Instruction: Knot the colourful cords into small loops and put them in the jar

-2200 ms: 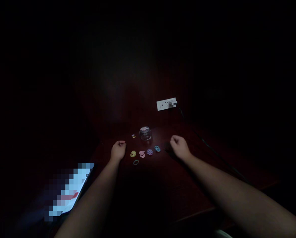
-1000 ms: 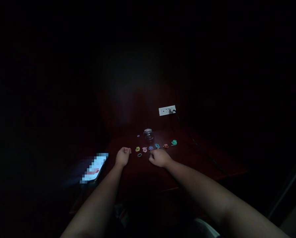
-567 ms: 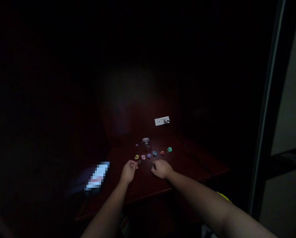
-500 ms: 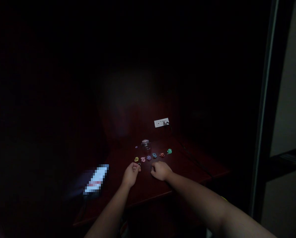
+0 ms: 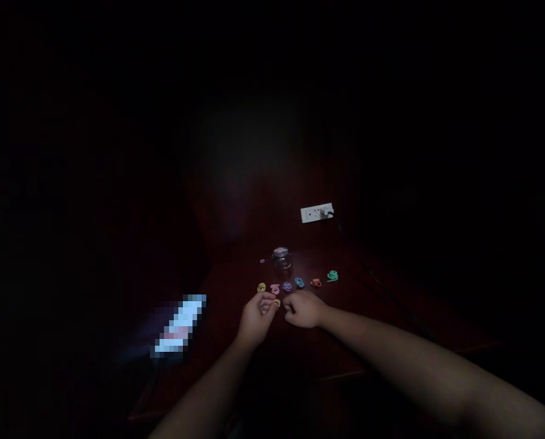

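Left hand (image 5: 258,317) pinched on one yellow band (image 5: 277,302), projecting right between the hands; I cannot resolve its long axis. Right hand (image 5: 305,309) curled, contents hidden from me. Farther: six band clusters (image 5: 299,282), one jar (image 5: 282,259), one loose ring (image 5: 262,261) left of it.

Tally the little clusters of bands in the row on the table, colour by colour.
Yellow cluster: 1
Pink cluster: 1
Purple cluster: 1
Blue cluster: 1
Orange-red cluster: 1
Green cluster: 1
Total: 6 clusters

Not counted: the yellow band in the left hand and the lone purple band.
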Available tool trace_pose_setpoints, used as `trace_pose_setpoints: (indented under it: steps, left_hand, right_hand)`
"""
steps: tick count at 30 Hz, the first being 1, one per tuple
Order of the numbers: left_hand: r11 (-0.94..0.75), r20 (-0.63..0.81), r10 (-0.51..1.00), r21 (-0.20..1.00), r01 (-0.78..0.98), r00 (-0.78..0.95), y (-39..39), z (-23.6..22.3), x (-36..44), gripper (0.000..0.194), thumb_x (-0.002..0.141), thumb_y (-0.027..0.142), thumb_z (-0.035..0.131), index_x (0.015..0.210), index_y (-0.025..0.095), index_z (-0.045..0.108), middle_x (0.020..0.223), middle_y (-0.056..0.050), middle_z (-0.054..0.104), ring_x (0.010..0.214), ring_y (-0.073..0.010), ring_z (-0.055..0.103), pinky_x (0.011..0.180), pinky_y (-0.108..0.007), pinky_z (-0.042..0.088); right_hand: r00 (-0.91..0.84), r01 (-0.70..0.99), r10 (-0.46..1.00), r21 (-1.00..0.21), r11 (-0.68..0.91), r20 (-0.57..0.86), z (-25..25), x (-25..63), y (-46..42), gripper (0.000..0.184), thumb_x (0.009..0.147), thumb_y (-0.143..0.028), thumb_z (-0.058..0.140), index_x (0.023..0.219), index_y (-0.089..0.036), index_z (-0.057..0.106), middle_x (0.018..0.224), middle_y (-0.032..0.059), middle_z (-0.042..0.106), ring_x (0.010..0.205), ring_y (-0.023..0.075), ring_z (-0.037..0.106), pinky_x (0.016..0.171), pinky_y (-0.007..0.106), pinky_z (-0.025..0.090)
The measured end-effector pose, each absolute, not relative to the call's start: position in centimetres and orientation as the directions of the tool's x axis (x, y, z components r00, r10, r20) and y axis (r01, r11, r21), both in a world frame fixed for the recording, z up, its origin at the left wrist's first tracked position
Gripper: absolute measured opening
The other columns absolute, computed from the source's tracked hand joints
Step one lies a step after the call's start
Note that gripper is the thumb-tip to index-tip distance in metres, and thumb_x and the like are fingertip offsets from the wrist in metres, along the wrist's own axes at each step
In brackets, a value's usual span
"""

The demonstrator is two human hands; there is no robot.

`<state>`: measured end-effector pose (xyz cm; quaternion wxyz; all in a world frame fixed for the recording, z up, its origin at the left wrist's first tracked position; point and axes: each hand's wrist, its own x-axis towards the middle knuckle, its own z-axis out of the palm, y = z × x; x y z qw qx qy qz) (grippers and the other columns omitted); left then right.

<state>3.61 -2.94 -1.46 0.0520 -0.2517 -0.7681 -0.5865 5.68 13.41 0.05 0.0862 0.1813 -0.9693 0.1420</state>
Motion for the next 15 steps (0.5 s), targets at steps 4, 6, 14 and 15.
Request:
trace_pose_setpoints:
  steps: [4, 6, 14, 15]
  left_hand:
    - [0.204, 0.422, 0.331, 0.841, 0.501, -0.844, -2.5, -0.7, 2.6, 0.018, 0.073, 0.028, 0.060, 0.081, 0.014, 0.053, 0.079, -0.006, 0.065, 0.070, -0.0132, 0.062, 0.063, -0.023, 0.049]
    - [0.232, 0.468, 0.341, 0.799, 0.555, -0.815, -1.9, 0.2, 1.8, 0.017, 0.075, 0.029, 0.059, 0.081, 0.014, 0.055, 0.081, -0.007, 0.066, 0.072, -0.0134, 0.063, 0.065, -0.023, 0.050]
    - [0.331, 0.627, 0.431, 0.559, 0.760, -0.649, 0.6, 1.8, -0.3, 0.011, 0.077, 0.025, 0.056, 0.078, 0.015, 0.060, 0.083, -0.005, 0.063, 0.070, -0.0116, 0.057, 0.062, -0.021, 0.046]
    - [0.335, 0.608, 0.480, 0.539, 0.772, -0.633, 0.5, 1.8, -0.2, 0.010, 0.077, 0.024, 0.056, 0.077, 0.015, 0.061, 0.079, -0.004, 0.061, 0.070, -0.0114, 0.056, 0.062, -0.021, 0.045]
  right_hand:
    - [-0.891, -0.447, -0.380, -0.333, 0.830, 0.248, -0.6, 4.9, 14.1, 0.008, 0.065, -0.022, 0.055, 0.060, -0.018, 0.052, 0.060, -0.0017, 0.055, 0.059, 0.0109, 0.048, 0.055, 0.022, 0.028]
    - [-0.883, -0.469, -0.386, -0.476, 0.744, 0.267, -0.9, 4.4, 14.6, 0.012, 0.066, -0.021, 0.055, 0.057, -0.017, 0.047, 0.055, -0.0034, 0.048, 0.054, 0.0090, 0.042, 0.052, 0.021, 0.027]
    - [-0.886, -0.427, -0.360, -0.816, 0.389, 0.292, -1.0, 2.6, 17.1, 0.027, 0.076, -0.037, 0.052, 0.063, -0.016, 0.042, 0.053, -0.0060, 0.038, 0.049, 0.0064, 0.034, 0.046, 0.019, 0.026]
    - [-0.883, -0.424, -0.364, -0.837, 0.346, 0.296, -0.9, 2.5, 17.3, 0.028, 0.076, -0.039, 0.053, 0.064, -0.016, 0.042, 0.055, -0.0058, 0.039, 0.050, 0.0064, 0.034, 0.047, 0.019, 0.026]
